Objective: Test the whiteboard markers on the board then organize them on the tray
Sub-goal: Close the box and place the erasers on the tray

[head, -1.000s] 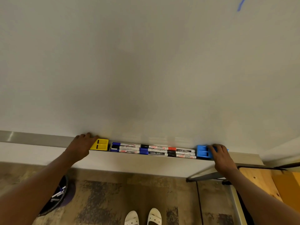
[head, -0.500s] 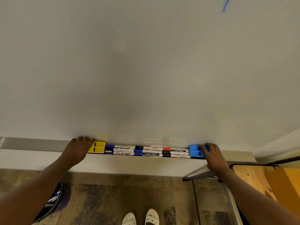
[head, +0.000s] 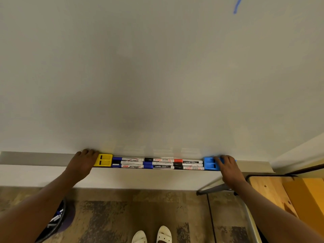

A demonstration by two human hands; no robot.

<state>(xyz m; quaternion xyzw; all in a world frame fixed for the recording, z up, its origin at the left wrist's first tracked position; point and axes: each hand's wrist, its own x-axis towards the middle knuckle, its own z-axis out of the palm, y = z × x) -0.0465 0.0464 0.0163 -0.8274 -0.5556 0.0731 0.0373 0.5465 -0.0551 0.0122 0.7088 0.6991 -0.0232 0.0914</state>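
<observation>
Several whiteboard markers (head: 157,163) with blue, black and red caps lie in tight rows on the grey tray (head: 35,157) under the whiteboard (head: 157,76). A yellow block (head: 103,160) closes their left end and a blue block (head: 209,163) their right end. My left hand (head: 82,162) rests on the tray with its fingers against the yellow block's left side. My right hand (head: 228,168) lies over the blue block's right part, fingers pressing on it. A short blue stroke (head: 236,6) marks the board at the top right.
A wooden table (head: 280,193) with a metal frame stands at the lower right, close to my right arm. A dark round bin (head: 54,221) holding more markers sits on the floor at the lower left. My feet in white sandals (head: 152,235) stand below the tray.
The two blocks have closed in slightly, squeezing the marker rows together. Both hands stay on their blocks. The view has shifted a little.
</observation>
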